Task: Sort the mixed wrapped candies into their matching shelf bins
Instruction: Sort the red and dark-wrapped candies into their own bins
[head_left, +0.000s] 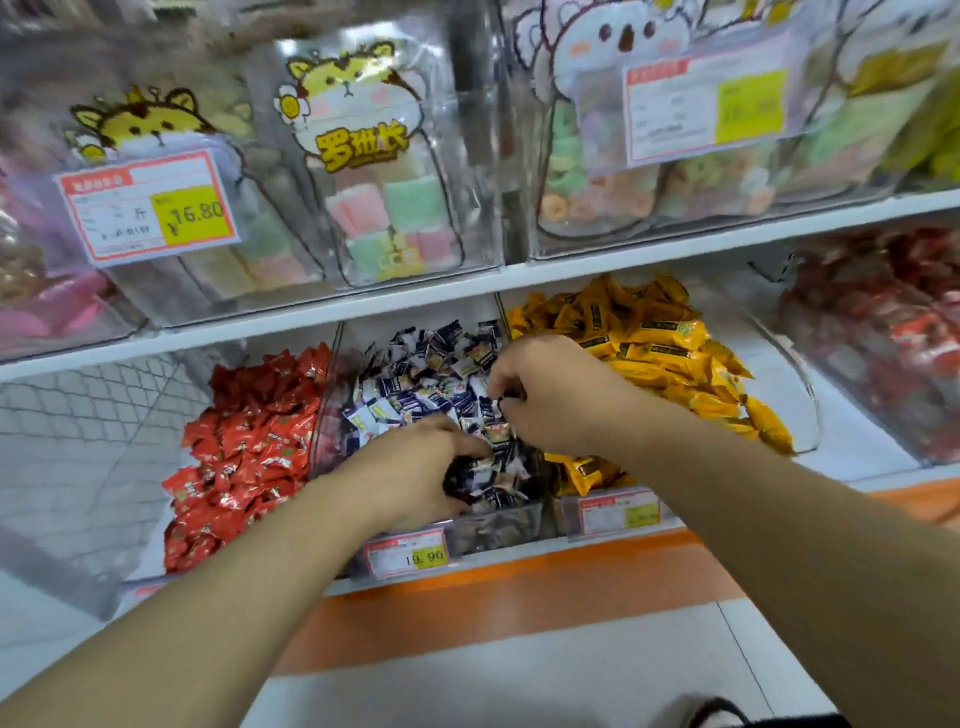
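Three clear bins stand side by side on the lower shelf. The middle bin (514, 525) holds dark blue and white wrapped candies (415, 379). My left hand (415, 473) is inside it near the front, its fingers curled round a clump of these blue-white candies. My right hand (550, 395) reaches in from the right and pinches one blue-white candy at its fingertips, just above the left hand. Red wrapped candies (249, 447) fill the bin to the left, and yellow wrapped candies (660, 343) fill the bin to the right.
Price tags (410, 553) hang on the bin fronts. The upper shelf (467, 291) carries clear bins of pastel sweets with cartoon labels. Another bin of red packets (893, 332) stands at far right. An orange strip edges the floor below.
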